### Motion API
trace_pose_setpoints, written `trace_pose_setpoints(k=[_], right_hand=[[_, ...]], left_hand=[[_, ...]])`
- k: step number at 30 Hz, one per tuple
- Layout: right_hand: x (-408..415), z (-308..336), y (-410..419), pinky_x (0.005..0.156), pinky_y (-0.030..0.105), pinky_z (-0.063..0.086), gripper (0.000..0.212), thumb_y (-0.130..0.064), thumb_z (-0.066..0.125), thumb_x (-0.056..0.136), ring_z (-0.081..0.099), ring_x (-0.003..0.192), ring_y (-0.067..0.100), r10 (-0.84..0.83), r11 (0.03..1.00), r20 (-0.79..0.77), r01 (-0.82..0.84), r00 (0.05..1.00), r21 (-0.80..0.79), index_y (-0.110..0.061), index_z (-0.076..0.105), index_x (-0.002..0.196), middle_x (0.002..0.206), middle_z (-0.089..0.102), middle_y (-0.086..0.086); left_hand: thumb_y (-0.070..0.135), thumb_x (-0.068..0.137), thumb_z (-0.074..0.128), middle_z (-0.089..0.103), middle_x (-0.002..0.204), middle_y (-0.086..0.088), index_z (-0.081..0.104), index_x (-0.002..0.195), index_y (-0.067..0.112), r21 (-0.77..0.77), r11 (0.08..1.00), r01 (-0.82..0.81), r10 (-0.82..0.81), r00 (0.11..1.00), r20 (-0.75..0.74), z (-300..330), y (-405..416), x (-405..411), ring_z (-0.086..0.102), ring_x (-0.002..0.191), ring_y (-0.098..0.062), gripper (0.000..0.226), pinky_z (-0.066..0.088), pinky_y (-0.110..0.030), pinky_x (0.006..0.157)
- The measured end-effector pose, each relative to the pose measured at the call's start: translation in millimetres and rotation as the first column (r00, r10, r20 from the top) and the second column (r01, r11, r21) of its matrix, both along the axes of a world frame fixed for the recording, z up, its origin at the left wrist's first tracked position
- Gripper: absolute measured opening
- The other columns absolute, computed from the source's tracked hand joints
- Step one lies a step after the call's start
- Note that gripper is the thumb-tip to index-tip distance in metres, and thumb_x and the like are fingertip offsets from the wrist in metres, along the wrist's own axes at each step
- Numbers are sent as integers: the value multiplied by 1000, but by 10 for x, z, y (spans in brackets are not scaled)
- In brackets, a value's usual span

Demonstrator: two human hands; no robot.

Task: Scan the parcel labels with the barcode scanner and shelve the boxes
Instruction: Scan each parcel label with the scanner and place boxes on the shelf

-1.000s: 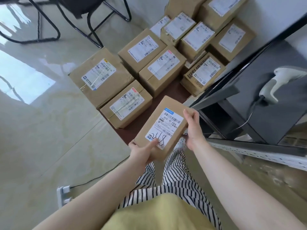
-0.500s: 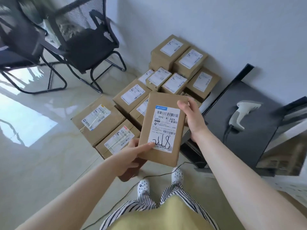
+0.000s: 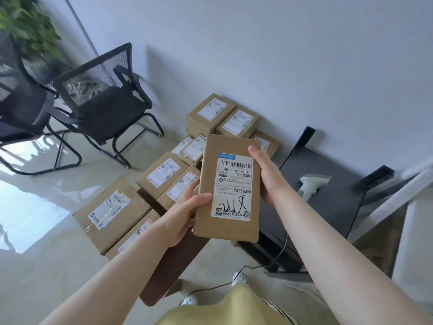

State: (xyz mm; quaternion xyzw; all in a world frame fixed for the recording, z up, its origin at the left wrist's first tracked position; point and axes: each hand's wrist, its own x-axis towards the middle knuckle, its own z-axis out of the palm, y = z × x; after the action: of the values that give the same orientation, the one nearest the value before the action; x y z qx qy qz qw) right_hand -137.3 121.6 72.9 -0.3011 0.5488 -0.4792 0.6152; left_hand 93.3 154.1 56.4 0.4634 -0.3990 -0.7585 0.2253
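Observation:
I hold a flat brown cardboard parcel [image 3: 210,184] upright in front of me, its white label [image 3: 234,186] with barcodes and black handwriting facing me. My left hand [image 3: 185,214] grips its lower left edge, thumb on the front. My right hand [image 3: 269,177] grips its right edge. The white barcode scanner [image 3: 311,184] lies on a dark low table [image 3: 332,202] to the right, its cable trailing to the floor. Several labelled brown boxes [image 3: 161,174] are piled on the floor behind the parcel.
Two black mesh chairs [image 3: 105,106] stand at the left on a glossy floor. A white shelf frame [image 3: 403,198] rises at the right edge. A brown board [image 3: 173,261] lies under the boxes. The wall is close behind the pile.
Both hands have lifted the parcel up from near the floor pile and turned it upright towards me. My view has tilted upward, showing the wall and chairs.

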Motion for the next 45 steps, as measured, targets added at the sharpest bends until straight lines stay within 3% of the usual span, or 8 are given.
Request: trace_pose_setpoints(k=[3,6,10,13,19,26,36,45], right_hand=[[-171,26,-117,109,52,43,80,-71,66,69,65,117,28,-43,999,4,43,999,15,-21,53,131,122,70,8],[-425,-61,-189,107,37,41,49,-58,60,89,55,122,14,-217,976,-125,213,968,-43,-26,54,125,123,62,-5],[-964,-481,-84,97,45,48,38,-43,65,89,59,107,24,-561,786,-528,610,637,-100,-22,51,118,112,60,2],[-1285,-803,-2,103,46,39,51,-38,71,85,51,122,36,-438,650,-781,757,446,68,-13,50,125,131,55,12],[-1401,-1226,94,105,46,35,78,-47,79,78,45,132,38,-181,654,-792,672,584,347,-10,37,132,143,46,17],[-1418,-1388,99,94,52,49,63,-18,75,83,57,115,45,-124,694,-732,586,670,419,-5,28,123,129,54,25],[-1348,-650,-48,77,37,47,37,-20,63,87,56,85,19,-433,832,-384,526,815,177,-18,41,117,104,56,4],[-1301,351,-48,61,31,44,10,-24,57,97,54,63,19,82,996,-169,-89,982,-31,-16,57,91,76,65,7]], left_hand=[[62,54,89,68,134,1,34,151,43,-40,998,-53,55,997,54,47,-143,-213,64,124,-28,114,43,-58,111],[58,53,82,70,130,5,30,154,44,-53,987,-154,158,983,93,54,-274,-389,68,117,-20,114,53,-45,98],[59,52,78,66,134,7,31,154,45,-43,961,-273,276,952,131,25,-399,-540,65,116,-16,113,53,-33,77],[52,65,77,66,133,6,36,153,43,-14,935,-355,353,926,132,-15,-434,-595,66,108,-16,97,53,-29,67],[45,81,69,67,132,0,45,145,41,21,884,-467,461,878,133,-93,-409,-640,64,91,-12,68,53,-26,60],[45,84,67,68,132,0,50,143,37,-6,876,-482,479,869,125,-113,-440,-682,65,89,-12,62,52,-22,56],[36,96,64,66,134,4,42,149,38,-63,900,-431,435,888,150,-68,-703,-687,61,114,-20,57,50,-35,72],[37,93,68,68,130,3,47,146,37,-138,933,-332,350,927,134,81,-846,-601,65,105,-14,58,50,-31,72]])
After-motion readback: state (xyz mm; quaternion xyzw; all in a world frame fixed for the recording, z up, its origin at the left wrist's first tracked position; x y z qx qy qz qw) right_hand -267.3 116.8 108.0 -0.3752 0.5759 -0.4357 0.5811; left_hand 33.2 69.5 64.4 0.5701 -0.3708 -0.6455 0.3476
